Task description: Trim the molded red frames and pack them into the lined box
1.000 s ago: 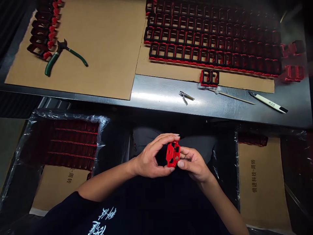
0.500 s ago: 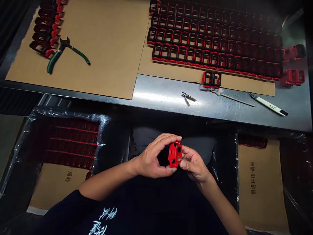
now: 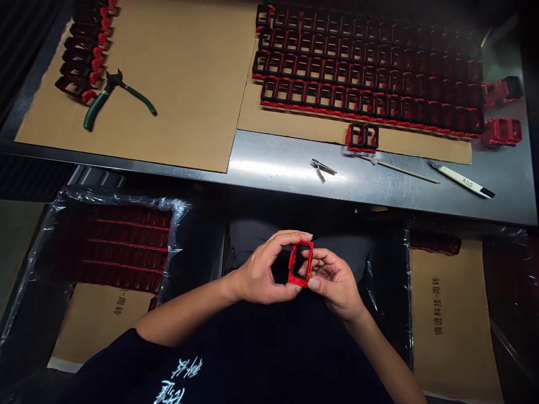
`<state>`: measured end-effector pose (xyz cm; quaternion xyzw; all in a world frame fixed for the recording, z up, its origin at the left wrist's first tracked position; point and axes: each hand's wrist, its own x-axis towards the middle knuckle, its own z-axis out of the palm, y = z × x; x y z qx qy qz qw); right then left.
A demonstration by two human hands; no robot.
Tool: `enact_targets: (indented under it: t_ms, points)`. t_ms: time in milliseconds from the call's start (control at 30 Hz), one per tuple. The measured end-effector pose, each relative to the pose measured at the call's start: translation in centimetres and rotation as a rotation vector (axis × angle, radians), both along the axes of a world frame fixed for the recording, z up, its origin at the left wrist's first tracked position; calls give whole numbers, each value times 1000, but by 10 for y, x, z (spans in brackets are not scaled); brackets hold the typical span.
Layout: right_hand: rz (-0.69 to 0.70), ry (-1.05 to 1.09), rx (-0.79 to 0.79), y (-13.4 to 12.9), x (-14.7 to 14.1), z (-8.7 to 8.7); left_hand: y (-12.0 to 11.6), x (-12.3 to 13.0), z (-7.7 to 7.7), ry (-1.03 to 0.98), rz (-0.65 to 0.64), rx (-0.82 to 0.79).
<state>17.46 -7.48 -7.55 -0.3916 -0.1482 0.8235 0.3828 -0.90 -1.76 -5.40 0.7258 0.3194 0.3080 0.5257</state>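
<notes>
The metal table (image 3: 379, 192) fills the far side, and its near edge could catch a wrist or sleeve if the work is lifted carelessly. Nearer, the left bin (image 3: 179, 205) and right bin (image 3: 407, 280) flank the lap, so a dropped part might bounce into either. On the right half of the table, frame rows (image 3: 370, 106) stand packed side by side; one bump could plausibly push several out of line.

The left hand (image 3: 261, 272) spans the red frame's far and near ends, pinching it between fingers and thumb. The right hand (image 3: 334, 278) pinches its right side, thumb at the near corner, a fingertip showing through the opening; how firmly, I cannot tell. Pliers (image 3: 99, 106) lie beside the left row and could nudge it if snagged. The white-handled tool (image 3: 465, 180), near the table's right edge, might be swept off.

The pair of frames (image 3: 362, 138) seems to straddle the cardboard's edge, so it may tip. The red frame (image 3: 298, 280) itself hangs over the lap; twisting against the inserted finger could slip it loose or scratch it.
</notes>
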Motion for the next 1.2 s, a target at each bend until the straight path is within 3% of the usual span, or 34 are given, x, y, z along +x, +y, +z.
enact_targets:
  t_ms: [467,600,733,833,967,1067,1133,1200]
  points:
    - [27,25,-42,-1,-3,-6,-1,0,-3,84,16,72]
    - [-24,-16,-26,0,-4,-7,0,-1,-2,95,12,107]
    - [-79,-213,39,-1,-2,-8,3,-4,2,68,21,6]
    - [-91,-472,227,3,3,-7,7,-8,7,70,70,-37]
    - [-59,-618,452,13,8,-3,9,-15,15,108,131,-201]
    - [-11,-647,563,20,10,-2,10,-21,18,134,164,-516]
    - [36,-653,594,23,10,-1,11,-24,17,137,158,-677]
    - [81,-625,521,25,9,0,10,-25,16,92,118,-774]
